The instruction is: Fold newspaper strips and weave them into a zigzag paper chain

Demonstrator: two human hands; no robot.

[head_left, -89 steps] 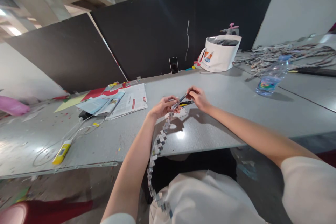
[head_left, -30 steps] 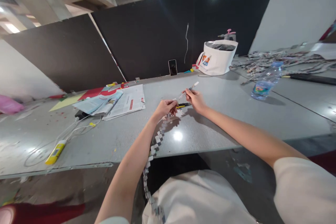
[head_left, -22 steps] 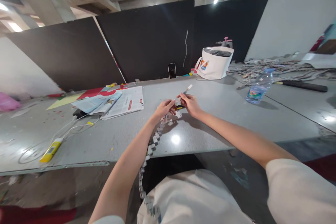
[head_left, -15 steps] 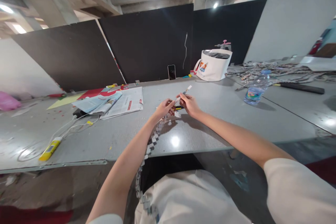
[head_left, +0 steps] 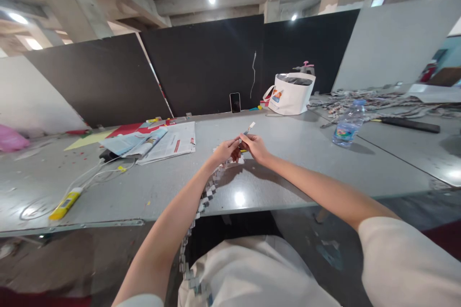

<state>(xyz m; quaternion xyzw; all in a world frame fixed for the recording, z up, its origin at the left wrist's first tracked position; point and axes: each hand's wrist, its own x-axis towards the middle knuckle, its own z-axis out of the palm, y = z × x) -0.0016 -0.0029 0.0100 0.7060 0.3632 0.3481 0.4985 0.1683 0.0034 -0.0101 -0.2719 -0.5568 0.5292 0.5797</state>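
"One second on, what differs?"
"The right hand (head_left: 255, 147), then apart from the left hand (head_left: 224, 151), now meets it at the fingertips, pinching a white-tipped strip (head_left: 251, 126) farther left."
"And the zigzag chain (head_left: 207, 194)?"
"From the left hand, whose hold cannot be told, down over the near edge of the table (head_left: 288, 139)."

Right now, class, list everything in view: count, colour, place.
paper chain: one, grey and white, centre to lap
paper strip: one, white, centre
newspapers: several, mostly white, left
paper sheets: several, red, yellow, left
glue stick: one, yellow, front left
phone: one, dark, back centre
bag: one, white, back right
sprayer: one, pink top, behind bag
bottle: one, clear, right
bar: one, black, right
newspaper strips: many, grey, right
table: one, grey, centre
panels: three, black, behind table
left hand: one, bare, centre
right hand: one, bare, centre
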